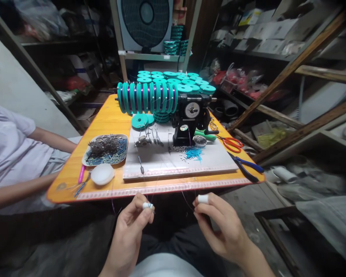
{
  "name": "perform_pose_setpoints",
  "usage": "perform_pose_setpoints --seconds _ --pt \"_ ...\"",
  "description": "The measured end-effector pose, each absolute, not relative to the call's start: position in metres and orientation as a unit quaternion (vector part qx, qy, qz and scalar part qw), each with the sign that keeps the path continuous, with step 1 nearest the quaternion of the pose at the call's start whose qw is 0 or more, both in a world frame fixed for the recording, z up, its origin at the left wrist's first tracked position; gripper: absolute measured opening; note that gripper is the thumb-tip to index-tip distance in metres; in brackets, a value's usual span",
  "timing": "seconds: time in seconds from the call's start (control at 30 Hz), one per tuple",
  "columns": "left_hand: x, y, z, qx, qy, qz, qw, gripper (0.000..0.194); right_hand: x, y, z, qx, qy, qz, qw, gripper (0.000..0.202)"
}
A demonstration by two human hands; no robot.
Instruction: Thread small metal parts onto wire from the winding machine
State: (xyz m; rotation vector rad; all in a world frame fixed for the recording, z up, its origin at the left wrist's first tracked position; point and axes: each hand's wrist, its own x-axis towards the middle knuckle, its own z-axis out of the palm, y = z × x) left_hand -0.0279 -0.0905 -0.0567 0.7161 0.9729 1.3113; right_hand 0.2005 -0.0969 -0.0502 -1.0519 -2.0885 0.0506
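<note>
Below the table's front edge, my left hand is closed in a pinch on a thin line, with white tape round one finger. The line rises toward a small grey weight with a blue sleeve over the white board. To the right, my right hand also pinches, with white tape on a fingertip. A thin curved strand runs to its fingertips; its end is hard to make out. Behind the board stands a black hand-cranked winder carrying a row of teal spools.
A tray of small metal parts and blue sleeves and a white bowl lie left. Orange-handled scissors and blue-handled pliers are at the right edge. A person's arm rests near the left side.
</note>
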Motion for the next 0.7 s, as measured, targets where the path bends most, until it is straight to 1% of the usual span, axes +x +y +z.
perform_pose_setpoints --seconds 0.1,0.2,0.33,0.4,0.57,0.63,0.7 --pt "-0.028 -0.089 -0.052 0.316 0.405 0.581 0.631 0.02 0.191 -0.105 -0.035 -0.476 -0.782 -0.014 0.402 0.017" --pt "-0.03 -0.088 -0.047 0.315 0.388 0.593 0.631 0.02 0.189 -0.11 -0.018 -0.532 -0.756 -0.035 0.38 0.031" --pt "-0.031 -0.085 -0.041 0.322 0.345 0.594 0.652 0.016 0.187 -0.112 0.001 -0.52 -0.763 -0.043 0.381 0.041" --pt "-0.027 -0.082 -0.038 0.311 0.317 0.594 0.671 0.012 0.18 -0.111 0.004 -0.494 -0.779 -0.028 0.385 0.039" --pt "-0.008 -0.071 -0.028 0.254 0.256 0.563 0.744 0.006 0.153 -0.103 -0.012 -0.434 -0.819 0.007 0.376 0.024" --pt "-0.002 -0.07 -0.026 0.22 0.262 0.557 0.757 0.004 0.148 -0.102 -0.021 -0.436 -0.826 0.008 0.358 0.023" --pt "0.001 -0.071 -0.028 0.183 0.286 0.565 0.752 0.01 0.149 -0.103 -0.029 -0.435 -0.832 0.021 0.342 0.028"
